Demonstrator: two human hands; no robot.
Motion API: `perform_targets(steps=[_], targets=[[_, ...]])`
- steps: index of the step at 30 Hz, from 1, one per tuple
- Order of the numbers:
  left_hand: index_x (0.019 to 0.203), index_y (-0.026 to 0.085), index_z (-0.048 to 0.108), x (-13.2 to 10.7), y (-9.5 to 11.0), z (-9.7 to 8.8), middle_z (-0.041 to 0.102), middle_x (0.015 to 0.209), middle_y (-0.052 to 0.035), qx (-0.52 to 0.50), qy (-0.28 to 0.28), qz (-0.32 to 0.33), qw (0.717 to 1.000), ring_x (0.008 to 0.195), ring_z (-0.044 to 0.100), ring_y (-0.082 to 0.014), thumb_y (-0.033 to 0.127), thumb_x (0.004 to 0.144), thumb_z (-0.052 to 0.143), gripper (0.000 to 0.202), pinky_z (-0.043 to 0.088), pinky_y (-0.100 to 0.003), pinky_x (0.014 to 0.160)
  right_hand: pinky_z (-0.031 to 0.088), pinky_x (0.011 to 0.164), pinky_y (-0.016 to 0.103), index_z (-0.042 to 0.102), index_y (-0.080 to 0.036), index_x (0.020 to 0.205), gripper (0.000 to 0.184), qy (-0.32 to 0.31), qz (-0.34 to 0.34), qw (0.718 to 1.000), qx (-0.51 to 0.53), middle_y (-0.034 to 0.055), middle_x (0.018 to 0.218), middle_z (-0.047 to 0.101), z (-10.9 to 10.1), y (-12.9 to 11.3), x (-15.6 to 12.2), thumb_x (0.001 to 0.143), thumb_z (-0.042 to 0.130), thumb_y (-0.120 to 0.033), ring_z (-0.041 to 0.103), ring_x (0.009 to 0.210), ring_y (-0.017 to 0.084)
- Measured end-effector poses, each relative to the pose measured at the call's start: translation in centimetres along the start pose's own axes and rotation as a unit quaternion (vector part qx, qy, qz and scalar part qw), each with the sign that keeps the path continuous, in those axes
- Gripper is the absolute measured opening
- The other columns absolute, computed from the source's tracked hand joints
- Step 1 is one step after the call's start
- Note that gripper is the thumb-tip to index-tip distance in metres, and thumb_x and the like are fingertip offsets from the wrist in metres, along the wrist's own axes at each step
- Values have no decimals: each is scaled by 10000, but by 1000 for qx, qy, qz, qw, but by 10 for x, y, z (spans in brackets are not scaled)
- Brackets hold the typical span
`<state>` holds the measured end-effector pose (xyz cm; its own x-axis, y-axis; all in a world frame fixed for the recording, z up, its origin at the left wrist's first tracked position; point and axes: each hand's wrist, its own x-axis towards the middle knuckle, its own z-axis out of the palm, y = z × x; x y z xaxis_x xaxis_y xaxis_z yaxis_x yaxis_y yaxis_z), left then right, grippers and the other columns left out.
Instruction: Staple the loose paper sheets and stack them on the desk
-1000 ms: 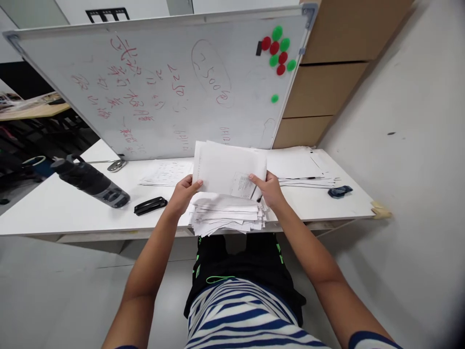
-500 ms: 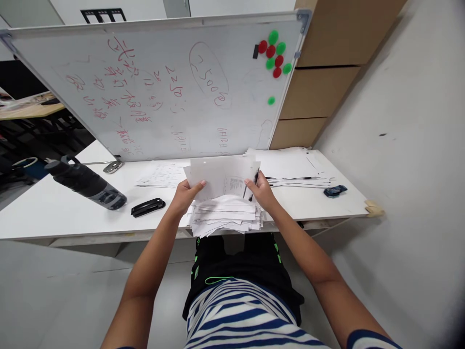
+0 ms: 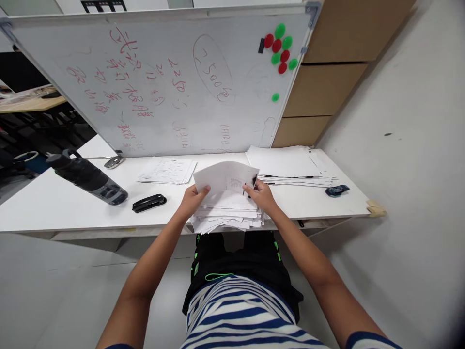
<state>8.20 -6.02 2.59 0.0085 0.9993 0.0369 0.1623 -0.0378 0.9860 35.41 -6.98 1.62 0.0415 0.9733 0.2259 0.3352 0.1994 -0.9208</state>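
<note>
Printed paper sheets (image 3: 221, 175) are held up, slightly curved, above a stack of paper (image 3: 227, 213) at the desk's front edge. My left hand (image 3: 194, 199) grips their left edge, thumb on the near face and fingers mostly hidden behind. Their right edge is pinched by my right hand (image 3: 262, 195), beside a dark patch on the print. How many sheets are held I cannot tell. Left of my left hand lies a black stapler (image 3: 149, 202). Handwritten papers (image 3: 167, 170) lie flat behind it.
A black water bottle (image 3: 89, 179) stands at the left, near a computer mouse (image 3: 114, 162). A whiteboard (image 3: 152, 87) with magnets rises behind the desk (image 3: 298, 206). More paper (image 3: 285, 162) and a small dark item (image 3: 337, 190) lie at the right, beside cardboard boxes (image 3: 330, 89) and a wall.
The held sheets have come down a little and now line up as one curved piece, where their edges were fanned apart before. Both hands keep their grip. The camera view has shifted slightly.
</note>
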Motion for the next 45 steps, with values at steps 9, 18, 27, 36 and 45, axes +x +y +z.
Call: perform_targets(steps=[9, 18, 27, 36, 45], targets=[[864, 169, 743, 3, 1, -7, 746, 880, -80, 64, 21, 12, 998, 842, 680, -268, 552, 707, 742, 413, 522, -340, 687, 456, 674, 310, 637, -193, 860, 318, 12, 7, 998, -64, 29, 798, 665, -4, 1, -5, 825, 607, -507, 577, 715, 186], [834, 188, 747, 0, 21, -21, 742, 897, -130, -62, -144, -148, 976, 818, 692, -252, 446, 626, 844, 345, 549, -379, 695, 521, 785, 356, 690, -166, 960, 365, -90, 127, 962, 223, 64, 928, 738, -24, -10, -10, 744, 770, -450, 668, 829, 210], [838, 164, 698, -3, 8, -22, 730, 858, -82, -28, -144, -187, 971, 786, 674, -213, 471, 622, 826, 396, 522, -331, 683, 524, 886, 394, 697, -168, 938, 373, -89, 170, 949, 252, 76, 969, 755, -17, -4, -19, 700, 813, -431, 694, 926, 239], [976, 173, 702, -15, 18, -33, 736, 913, -77, 3, -93, -120, 988, 785, 674, -202, 531, 676, 763, 471, 542, -355, 733, 505, 517, 269, 684, -170, 971, 392, -99, 183, 949, 238, 57, 875, 748, -13, -7, -21, 731, 777, -466, 659, 665, 177], [1290, 214, 595, -29, -18, -159, 607, 1323, -139, 468, 124, 37, 874, 1299, 470, -371, 448, 740, 708, 608, 396, -481, 1038, 493, 521, 259, 677, -169, 980, 413, -60, 179, 957, 222, 53, 869, 733, -19, 2, -26, 712, 791, -463, 624, 639, 153]])
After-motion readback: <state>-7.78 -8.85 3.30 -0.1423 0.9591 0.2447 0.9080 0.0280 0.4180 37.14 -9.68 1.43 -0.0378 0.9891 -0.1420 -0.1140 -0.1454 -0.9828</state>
